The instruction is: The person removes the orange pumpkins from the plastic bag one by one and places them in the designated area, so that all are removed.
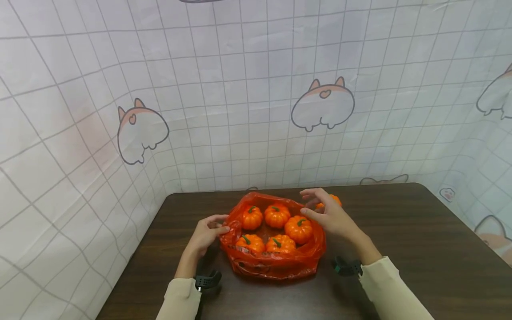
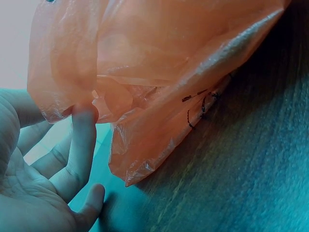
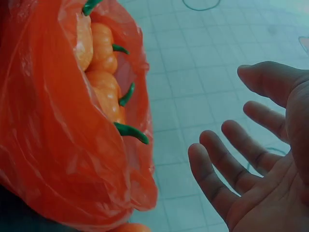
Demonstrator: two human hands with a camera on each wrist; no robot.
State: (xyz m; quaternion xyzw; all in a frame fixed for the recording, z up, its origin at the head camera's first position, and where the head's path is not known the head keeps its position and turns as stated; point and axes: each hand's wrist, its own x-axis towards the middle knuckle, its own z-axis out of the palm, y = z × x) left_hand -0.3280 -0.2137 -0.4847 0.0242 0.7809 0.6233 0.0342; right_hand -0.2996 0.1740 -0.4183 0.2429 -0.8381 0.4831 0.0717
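Note:
A red plastic bag (image 1: 276, 266) sits on the table with its mouth spread. Inside it lie several small orange pumpkins (image 1: 299, 229) with green stems (image 3: 131, 132). At the bag's left rim, my left hand (image 1: 205, 233) pinches the thin plastic between thumb and finger; the left wrist view shows a fingertip pressed to the bag's edge (image 2: 63, 92). My right hand (image 1: 330, 215) hovers by the right rim, fingers spread and holding nothing. Behind it, one more pumpkin (image 1: 335, 200) lies outside the bag, partly hidden by the hand.
The dark wooden table (image 1: 400, 240) extends to both sides of the bag. White grid-patterned cloth (image 1: 256, 146) with cartoon animal drawings hangs behind the table and along its left and right sides. Dark straps (image 1: 208, 280) circle both wrists.

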